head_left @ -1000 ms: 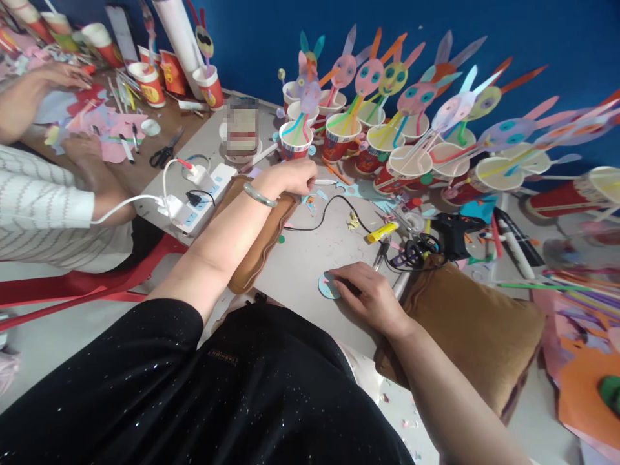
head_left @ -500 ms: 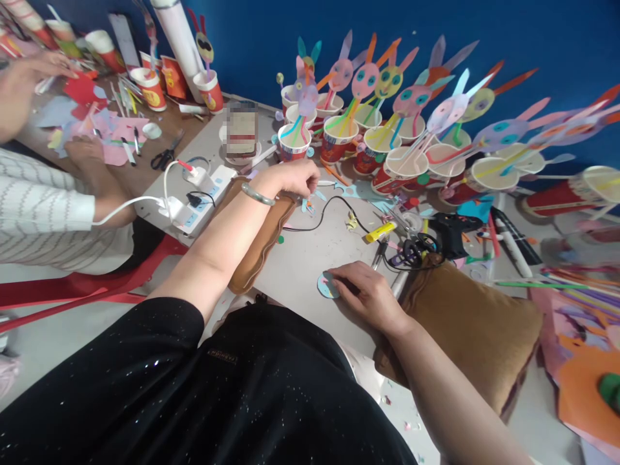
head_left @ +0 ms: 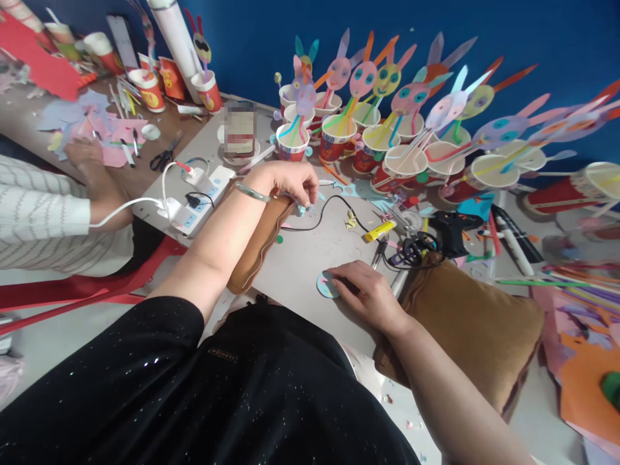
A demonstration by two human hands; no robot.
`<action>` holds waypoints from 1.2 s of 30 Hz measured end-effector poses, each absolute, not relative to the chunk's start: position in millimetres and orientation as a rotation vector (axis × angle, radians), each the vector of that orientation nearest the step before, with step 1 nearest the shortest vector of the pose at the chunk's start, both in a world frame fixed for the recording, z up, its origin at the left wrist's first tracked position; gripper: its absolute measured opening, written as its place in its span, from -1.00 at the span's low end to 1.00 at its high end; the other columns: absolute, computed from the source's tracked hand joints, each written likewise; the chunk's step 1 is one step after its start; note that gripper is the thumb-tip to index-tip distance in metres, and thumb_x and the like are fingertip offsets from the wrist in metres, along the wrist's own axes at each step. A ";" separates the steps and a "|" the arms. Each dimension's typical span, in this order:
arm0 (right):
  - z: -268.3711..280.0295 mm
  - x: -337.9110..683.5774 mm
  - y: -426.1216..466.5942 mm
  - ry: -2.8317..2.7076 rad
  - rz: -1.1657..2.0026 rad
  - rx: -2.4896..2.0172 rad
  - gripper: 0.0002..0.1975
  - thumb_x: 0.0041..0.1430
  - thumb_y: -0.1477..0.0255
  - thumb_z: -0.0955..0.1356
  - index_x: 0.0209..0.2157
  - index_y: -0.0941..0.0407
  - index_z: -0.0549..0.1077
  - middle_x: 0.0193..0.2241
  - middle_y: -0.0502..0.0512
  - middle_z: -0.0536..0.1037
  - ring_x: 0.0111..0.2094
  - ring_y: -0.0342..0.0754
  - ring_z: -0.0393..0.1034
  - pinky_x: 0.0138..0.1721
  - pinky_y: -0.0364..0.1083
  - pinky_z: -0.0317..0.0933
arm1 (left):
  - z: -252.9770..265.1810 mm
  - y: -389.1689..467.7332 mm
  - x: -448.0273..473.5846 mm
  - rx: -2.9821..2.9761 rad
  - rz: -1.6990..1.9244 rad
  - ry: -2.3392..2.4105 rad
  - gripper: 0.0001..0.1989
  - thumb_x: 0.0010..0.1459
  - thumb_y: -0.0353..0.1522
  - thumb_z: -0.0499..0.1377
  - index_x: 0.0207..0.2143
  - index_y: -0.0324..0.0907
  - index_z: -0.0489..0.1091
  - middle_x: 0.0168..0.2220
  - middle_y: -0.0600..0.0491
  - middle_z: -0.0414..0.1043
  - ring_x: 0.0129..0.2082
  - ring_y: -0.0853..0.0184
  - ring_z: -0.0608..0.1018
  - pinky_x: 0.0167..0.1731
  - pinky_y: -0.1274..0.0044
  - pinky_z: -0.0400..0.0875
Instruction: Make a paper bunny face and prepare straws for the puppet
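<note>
My left hand (head_left: 296,182), with a bangle on its wrist, reaches over the end of a brown cushion (head_left: 264,242). Its fingers point down and come together among small blue paper scraps (head_left: 302,210) on the table; whatever is between the fingertips is too small to make out. Low over the tabletop, my right hand (head_left: 367,294) grips the edge of a light-blue paper disc (head_left: 326,285) between thumb and fingers. Pink marks show on the disc, and the fingers cover its right side.
Paper cups (head_left: 339,139) with rabbit-faced paper figures line the blue wall. Black-handled scissors (head_left: 419,248), a yellow tube (head_left: 380,231) and a black cable (head_left: 322,216) lie on the table. A second brown cushion (head_left: 479,323) is at right, a power strip (head_left: 206,200) at left, beside another person's sleeve (head_left: 46,200).
My left hand has turned its fingers down onto the scraps. My right hand and the disc stay put. The other person's raised hand has left view, and a large red sheet appears at upper left.
</note>
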State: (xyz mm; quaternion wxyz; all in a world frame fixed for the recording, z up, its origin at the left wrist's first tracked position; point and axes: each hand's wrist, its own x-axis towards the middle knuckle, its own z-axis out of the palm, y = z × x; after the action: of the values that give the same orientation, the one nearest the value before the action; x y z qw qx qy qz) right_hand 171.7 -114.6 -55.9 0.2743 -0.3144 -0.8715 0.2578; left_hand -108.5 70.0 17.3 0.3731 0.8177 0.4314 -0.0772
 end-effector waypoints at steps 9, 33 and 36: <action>-55.4 171.3 -115.3 -2.342 0.678 -0.838 -0.82 0.41 0.42 0.33 -0.08 0.08 0.60 -0.25 0.17 0.70 -0.22 0.05 0.58 -0.15 0.06 0.49 | 17.5 58.7 -88.6 2.332 -0.436 1.297 -0.64 -0.10 -0.45 0.33 -0.17 -0.13 0.69 -0.25 0.04 0.69 -0.29 0.30 0.59 -0.24 0.52 0.36; -56.2 170.0 -114.5 -2.350 0.659 -0.849 -0.82 0.41 0.42 0.34 -0.09 0.08 0.59 -0.25 0.17 0.69 -0.22 0.05 0.57 -0.17 0.05 0.48 | 18.4 49.0 -75.3 2.356 -0.502 1.375 -0.58 -0.13 -0.53 0.34 -0.16 -0.15 0.72 -0.25 -0.07 0.68 -0.19 0.16 0.61 -0.11 0.41 0.34; -56.8 170.0 -114.5 -2.345 0.668 -0.839 -0.82 0.41 0.43 0.33 -0.08 0.08 0.60 -0.26 0.18 0.69 -0.22 0.05 0.58 -0.17 0.05 0.49 | 15.0 52.9 -80.9 2.365 -0.479 1.336 -0.66 -0.14 -0.51 0.34 -0.25 -0.15 0.71 -0.31 -0.03 0.67 -0.24 0.17 0.61 -0.17 0.42 0.34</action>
State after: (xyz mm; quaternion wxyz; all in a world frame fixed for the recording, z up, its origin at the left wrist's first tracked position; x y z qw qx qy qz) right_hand 170.0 -114.5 -56.8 0.2776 -0.3127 -0.8737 0.2487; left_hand -80.9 52.9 15.0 0.1905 0.8418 0.4755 -0.1704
